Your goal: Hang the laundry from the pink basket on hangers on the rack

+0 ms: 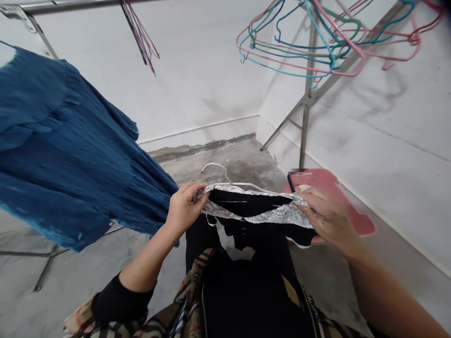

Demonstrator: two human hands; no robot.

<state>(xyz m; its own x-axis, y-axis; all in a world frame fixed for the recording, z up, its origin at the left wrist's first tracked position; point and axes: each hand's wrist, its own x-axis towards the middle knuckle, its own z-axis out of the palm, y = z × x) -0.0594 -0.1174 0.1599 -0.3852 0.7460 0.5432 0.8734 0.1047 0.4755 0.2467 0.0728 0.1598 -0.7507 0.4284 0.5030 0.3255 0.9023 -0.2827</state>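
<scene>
A black garment with white lace trim (278, 216) is stretched between my two hands in front of my lap. Inside its neckline sits a white hanger (243, 184), its hook pointing up and to the left. My left hand (185, 206) pinches the lace edge at the left shoulder. At the right shoulder my right hand (324, 213) grips the lace, with the fingers closed. The garment's lower part hangs over my dark trousers, and its full shape is hidden.
A blue dress (81, 141) hangs at the left, close to my left hand. Metal rack legs (306, 101) stand at the right, with several coloured wire hangers (299, 51) above. More hangers (141, 37) hang from the rail (70, 5). A pink plastic tub (352, 211) lies beyond my right hand.
</scene>
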